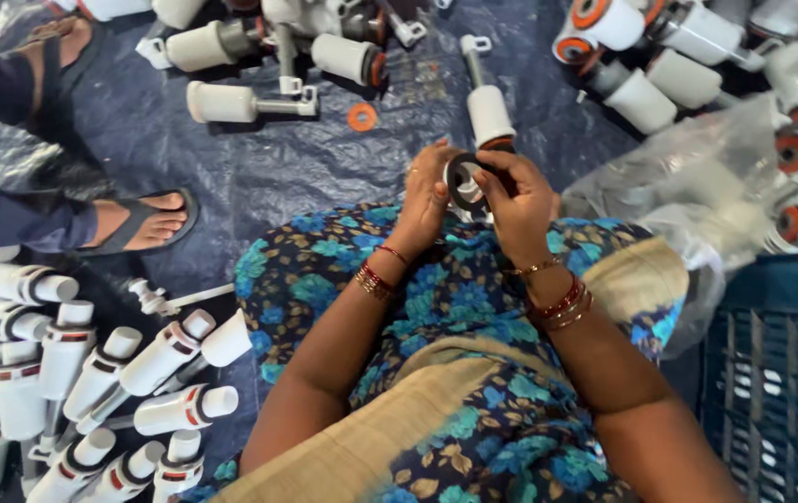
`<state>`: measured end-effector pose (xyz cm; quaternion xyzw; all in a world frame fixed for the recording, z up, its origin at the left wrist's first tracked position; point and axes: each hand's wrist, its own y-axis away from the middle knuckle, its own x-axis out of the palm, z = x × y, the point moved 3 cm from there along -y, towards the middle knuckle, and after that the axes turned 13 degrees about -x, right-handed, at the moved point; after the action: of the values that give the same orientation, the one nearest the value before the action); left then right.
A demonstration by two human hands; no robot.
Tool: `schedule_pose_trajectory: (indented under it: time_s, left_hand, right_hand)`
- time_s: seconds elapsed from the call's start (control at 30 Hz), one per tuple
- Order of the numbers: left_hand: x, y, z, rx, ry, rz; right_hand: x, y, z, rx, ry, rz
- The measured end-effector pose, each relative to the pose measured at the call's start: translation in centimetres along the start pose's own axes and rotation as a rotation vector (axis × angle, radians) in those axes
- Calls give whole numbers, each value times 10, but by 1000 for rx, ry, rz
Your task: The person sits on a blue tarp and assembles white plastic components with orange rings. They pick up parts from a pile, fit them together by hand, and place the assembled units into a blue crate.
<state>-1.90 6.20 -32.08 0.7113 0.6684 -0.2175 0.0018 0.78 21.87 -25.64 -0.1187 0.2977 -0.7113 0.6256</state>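
blue floral cloth (473, 307) over the person's lap fills the near view, with both forearms reaching forward over it. left hand (424, 196) curls its fingers around the edge of a black rubber ring (460, 183), and right hand (518, 200) pinches the ring's other side, so the ring sits upright between the two hands above the knees. just beyond the ring a white plastic cylinder (489, 114) with an orange band stands tilted, its stem pointing away. a dark blue tarp (259, 158) covers the floor. more white cylinders (91, 391) lie heaped at the left, a loose orange washer (361, 117) rests on the tarp ahead, a clear plastic bag (697, 196) and a blue crate (771, 373) sit at the right. another person's sandalled foot (143, 222) rests at the left.
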Motion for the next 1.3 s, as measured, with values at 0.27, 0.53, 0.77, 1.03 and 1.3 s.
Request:
schedule_pose_trajectory:
  time_s: [0.27,0.53,0.77,1.03,1.3]
  left_hand:
    - [1,-4,12,-100,18,-95]
    - [-5,-6,8,-198,542,-167]
    - [-19,-13,1,-59,105,-210]
    - [-28,1,11,-155,-202,-237]
    - [-42,-1,-17,24,-250,-378]
  right_hand:
    - [18,4,-29,-101,115,-32]
    - [28,7,-49,-166,61,164]
    - [33,10,-61,-226,156,291]
    - [37,13,-79,-210,238,396]
    - [20,31,-107,125,-138,152]
